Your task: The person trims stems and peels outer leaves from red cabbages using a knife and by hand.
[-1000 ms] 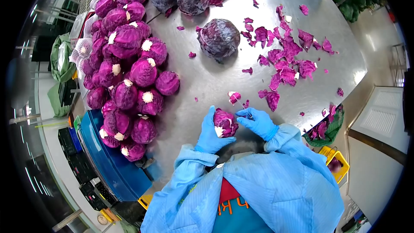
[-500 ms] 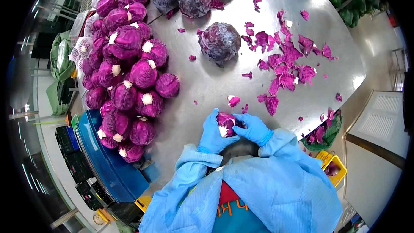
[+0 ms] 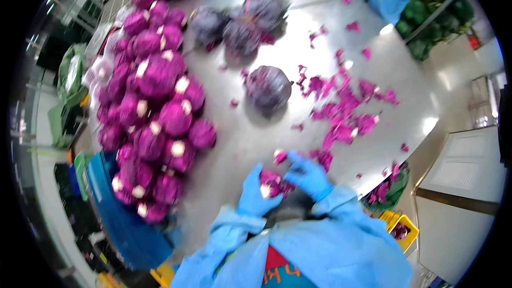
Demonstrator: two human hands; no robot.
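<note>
One small red cabbage (image 3: 270,178) sits cupped in the left hand (image 3: 253,197) at the bench's (image 3: 229,141) 6 o'clock edge, while the right hand (image 3: 309,177) has just pulled off toward 1 o'clock, grip too blurred to tell, so the left alone now supports it.
</note>
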